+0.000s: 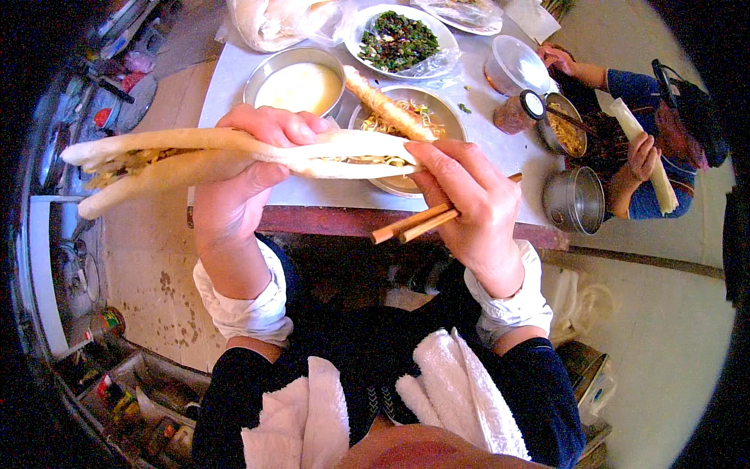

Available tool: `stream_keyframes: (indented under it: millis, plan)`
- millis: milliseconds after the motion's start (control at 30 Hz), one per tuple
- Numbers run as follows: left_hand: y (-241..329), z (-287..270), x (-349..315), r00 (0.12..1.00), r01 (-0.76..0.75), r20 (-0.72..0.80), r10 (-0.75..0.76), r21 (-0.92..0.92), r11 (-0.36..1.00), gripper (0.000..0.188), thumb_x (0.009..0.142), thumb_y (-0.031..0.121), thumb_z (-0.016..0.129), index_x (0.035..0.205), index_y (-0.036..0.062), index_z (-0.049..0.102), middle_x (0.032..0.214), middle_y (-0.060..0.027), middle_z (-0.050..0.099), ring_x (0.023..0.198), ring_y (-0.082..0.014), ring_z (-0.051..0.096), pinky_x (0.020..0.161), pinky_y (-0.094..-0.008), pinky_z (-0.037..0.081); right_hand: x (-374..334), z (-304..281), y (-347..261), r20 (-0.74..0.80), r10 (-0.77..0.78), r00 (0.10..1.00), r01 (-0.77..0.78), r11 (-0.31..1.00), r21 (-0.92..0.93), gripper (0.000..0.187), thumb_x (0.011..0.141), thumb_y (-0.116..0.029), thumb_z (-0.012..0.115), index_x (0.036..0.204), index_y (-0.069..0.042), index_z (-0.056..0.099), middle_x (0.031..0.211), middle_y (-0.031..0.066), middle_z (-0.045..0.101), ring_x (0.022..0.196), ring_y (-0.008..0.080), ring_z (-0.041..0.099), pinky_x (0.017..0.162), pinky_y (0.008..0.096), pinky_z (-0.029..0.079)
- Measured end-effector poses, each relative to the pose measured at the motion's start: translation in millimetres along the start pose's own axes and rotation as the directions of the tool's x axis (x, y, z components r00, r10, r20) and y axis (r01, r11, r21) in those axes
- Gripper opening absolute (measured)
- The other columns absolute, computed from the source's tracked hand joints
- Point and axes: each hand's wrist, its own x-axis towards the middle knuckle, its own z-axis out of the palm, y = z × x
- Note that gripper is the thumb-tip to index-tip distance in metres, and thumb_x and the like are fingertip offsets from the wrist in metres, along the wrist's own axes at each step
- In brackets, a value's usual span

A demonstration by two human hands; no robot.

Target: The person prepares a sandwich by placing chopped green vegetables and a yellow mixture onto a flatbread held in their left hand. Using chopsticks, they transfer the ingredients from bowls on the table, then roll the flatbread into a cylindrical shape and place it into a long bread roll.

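A long, pale flatbread [168,141], folded over a filling of bean sprouts, stretches across the view above the table's front edge. My left hand [254,148] is closed round its middle, thumb below and fingers above. Its left end gapes, with filling [129,166] showing inside. At the right end, my right hand [476,203] pinches the bread between thumb and fingers. That same hand also keeps a pair of wooden chopsticks [418,222] tucked under its fingers. Just behind the bread, a metal plate [453,117] holds bean sprouts and a browned bread stick [391,109].
A metal bowl [250,87] of whitish liquid stands behind my left hand. Farther back are a plate of dark greens [398,43] and plastic bags [273,19]. At right are a clear tub [519,62], a lidded jar [516,116], a metal pot [574,199] and another person holding rolled flatbread [652,164].
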Motion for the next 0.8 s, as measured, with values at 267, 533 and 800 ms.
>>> stream_keyframes:
  millis: [267,533,800]
  plan:
    - [0.0,-2.3,1.8,1.000,0.020,0.015,-0.019,-0.032,0.999,0.021,0.080,0.006,0.067,0.096,0.0039,0.054,0.098,-0.0138,0.061,0.106,-0.0338,0.056,0.099,-0.0511,0.039,-4.3,5.8,-0.3,-0.048,-0.017,0.999,0.017,1.000,-0.003,0.027,0.068,-0.007,0.069,0.095,-0.006,0.067,0.082,0.0061,0.062,0.066,0.0219,0.063,0.055,0.0325,0.050]
    - [0.1,-2.4,0.4,1.000,-0.025,0.017,0.025,0.000,1.000,0.021,0.080,0.006,0.067,0.097,0.0040,0.056,0.098,-0.0138,0.062,0.106,-0.0335,0.056,0.099,-0.0509,0.039,-2.2,-5.9,-17.5,0.064,0.158,0.985,-0.143,0.971,-0.190,0.033,0.072,-0.003,0.073,0.104,-0.010,0.070,0.071,0.0085,0.062,0.061,0.0220,0.063,0.055,0.0293,0.049]
    - [-5.2,1.4,4.4,0.998,-0.029,0.058,0.029,0.006,1.000,0.020,0.080,0.004,0.065,0.097,0.0043,0.055,0.102,-0.0148,0.061,0.109,-0.0342,0.055,0.100,-0.0498,0.038,-4.3,7.2,-11.6,-0.006,0.164,0.986,-0.164,0.986,-0.021,0.033,0.075,-0.014,0.073,0.107,-0.010,0.066,0.059,0.0068,0.058,0.050,0.0222,0.058,0.046,0.0354,0.046]
